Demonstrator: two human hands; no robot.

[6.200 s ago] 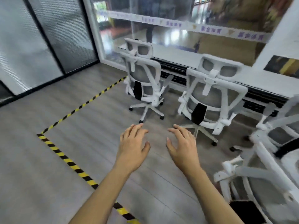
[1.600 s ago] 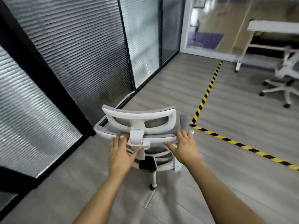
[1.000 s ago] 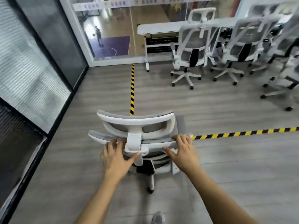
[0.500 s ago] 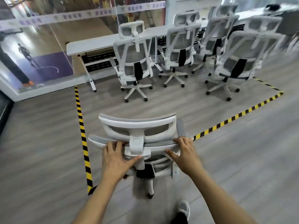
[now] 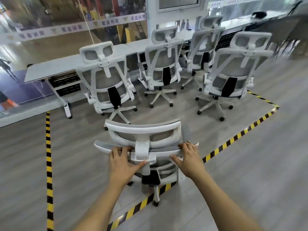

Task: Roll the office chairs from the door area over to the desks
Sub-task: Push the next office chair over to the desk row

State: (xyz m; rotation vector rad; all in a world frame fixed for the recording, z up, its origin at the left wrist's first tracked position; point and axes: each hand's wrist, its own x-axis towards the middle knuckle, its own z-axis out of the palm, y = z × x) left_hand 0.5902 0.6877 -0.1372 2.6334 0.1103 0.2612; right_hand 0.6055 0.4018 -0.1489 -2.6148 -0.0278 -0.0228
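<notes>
A white office chair (image 5: 143, 129) with a grey mesh back stands right in front of me, its back toward me. My left hand (image 5: 122, 161) grips the top edge of its backrest left of the headrest post. My right hand (image 5: 190, 159) grips the same edge on the right. The chair's base sits over the yellow-black tape line (image 5: 233, 139). Beyond it a long white desk (image 5: 55, 67) runs along the glass wall.
Several matching white chairs are parked at the desk: one at the left (image 5: 105, 80), one in the middle (image 5: 163, 67), one at the right (image 5: 233, 70), another behind. Striped floor tape (image 5: 48, 157) marks a rectangle around them. Grey wood floor lies on both sides.
I have turned from the dark blinds by the door toward the desks and pushed the chair forward. Its base now crosses the tape line, and the parked chairs are closer.
</notes>
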